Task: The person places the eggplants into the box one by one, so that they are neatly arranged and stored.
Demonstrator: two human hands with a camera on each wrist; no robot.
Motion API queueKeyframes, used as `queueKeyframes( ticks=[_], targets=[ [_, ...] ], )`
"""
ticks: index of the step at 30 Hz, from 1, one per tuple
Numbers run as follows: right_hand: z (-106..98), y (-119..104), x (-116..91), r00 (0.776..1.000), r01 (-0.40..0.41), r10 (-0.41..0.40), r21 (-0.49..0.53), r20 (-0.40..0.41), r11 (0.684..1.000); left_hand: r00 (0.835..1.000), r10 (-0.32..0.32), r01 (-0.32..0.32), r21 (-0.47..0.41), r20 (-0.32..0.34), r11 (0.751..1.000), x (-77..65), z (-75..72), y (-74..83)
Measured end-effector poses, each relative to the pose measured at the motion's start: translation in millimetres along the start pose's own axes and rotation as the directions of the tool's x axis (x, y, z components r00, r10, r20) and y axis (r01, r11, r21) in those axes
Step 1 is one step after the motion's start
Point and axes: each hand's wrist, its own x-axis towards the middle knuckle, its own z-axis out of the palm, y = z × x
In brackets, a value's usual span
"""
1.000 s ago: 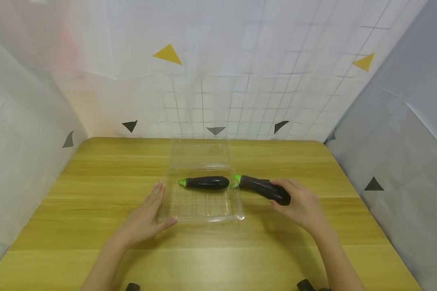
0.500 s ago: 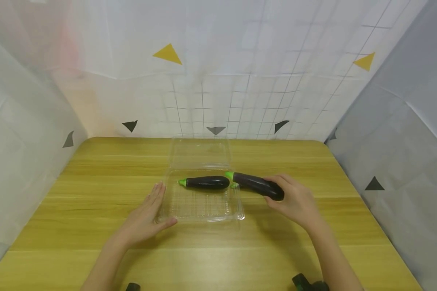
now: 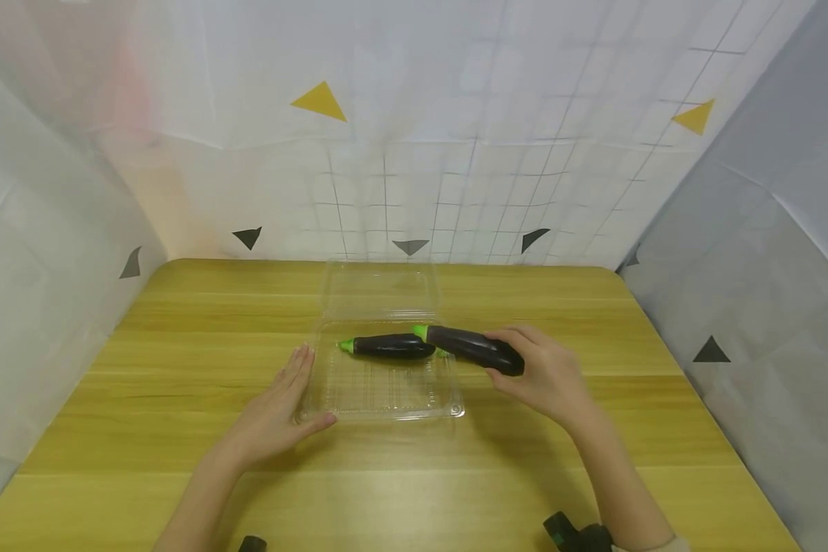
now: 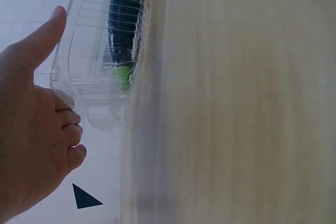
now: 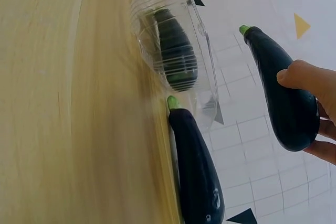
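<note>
above container [image 3: 379, 387], eggplant [image 3: 465, 346] in right hand [image 3: 541, 374]

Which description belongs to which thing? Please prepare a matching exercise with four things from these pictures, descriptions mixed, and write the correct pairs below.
Things
1. Left hand
2. Right hand
3. Lid
4. Clear box

Descriptions
A. folded open, on the box's far side
B. has one eggplant lying inside
C. at the box's left side
D. holds a raised eggplant

Pairs: 1-C, 2-D, 3-A, 4-B
</note>
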Motion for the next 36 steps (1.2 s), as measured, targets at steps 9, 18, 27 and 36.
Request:
queueKeyframes(
  ticks=[9,18,27,36],
  targets=[
    [5,-6,8,0.999,0.031,-0.031,-0.006,0.006,0.999,1.0,0.001,-0.001,0.0,0.003,1.0,-1.0,-0.9,-0.1],
    [10,-10,15,0.998,0.054,-0.054,0.024,0.011,0.998,1.0,-0.001,0.001,-0.006,0.004,1.0,-1.3,-0.8,-1.0],
    [15,-17,26,0.996,0.088,-0.089,0.043,0.019,0.995,1.0,0.002,-0.002,0.009,0.0,1.0,0.1,-0.5,-0.8],
    [25,-25,35,0.992,0.122,-0.125,0.079,0.031,0.989,1.0,0.011,-0.011,0.016,-0.001,1.0,0.8,-0.3,-0.7]
  ],
)
